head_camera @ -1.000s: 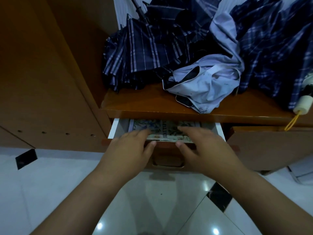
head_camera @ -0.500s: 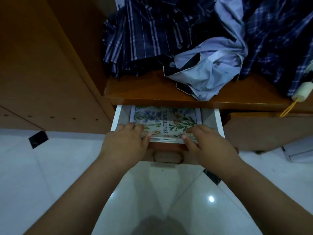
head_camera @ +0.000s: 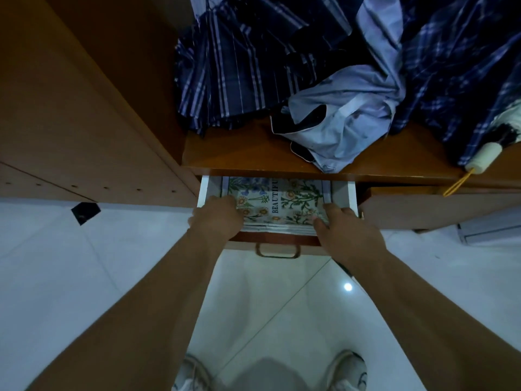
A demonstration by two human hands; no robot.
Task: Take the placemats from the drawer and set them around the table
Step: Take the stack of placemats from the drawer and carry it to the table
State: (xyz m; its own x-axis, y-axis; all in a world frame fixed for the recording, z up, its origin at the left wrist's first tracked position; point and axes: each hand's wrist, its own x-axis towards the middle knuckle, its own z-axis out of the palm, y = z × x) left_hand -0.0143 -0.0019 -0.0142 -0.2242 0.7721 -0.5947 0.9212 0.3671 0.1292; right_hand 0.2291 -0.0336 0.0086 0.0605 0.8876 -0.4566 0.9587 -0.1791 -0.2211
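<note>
Fingers of the left hand (head_camera: 218, 218) and right hand (head_camera: 342, 225) curl around the near corners of the placemats (head_camera: 277, 206), gripping the stack, which lies inside the open drawer (head_camera: 203, 190). Nothing is set out; all placing remains. The mats look thin, flat, rectangular, with printed flowers; the drawer front is glossy wood with a metal handle (head_camera: 277, 251).

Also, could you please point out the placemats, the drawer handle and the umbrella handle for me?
placemats (head_camera: 277, 203), head view, printed top of the stack.
drawer handle (head_camera: 277, 251), head view, metal bar.
umbrella handle (head_camera: 483, 161), head view, cream grip.
</note>
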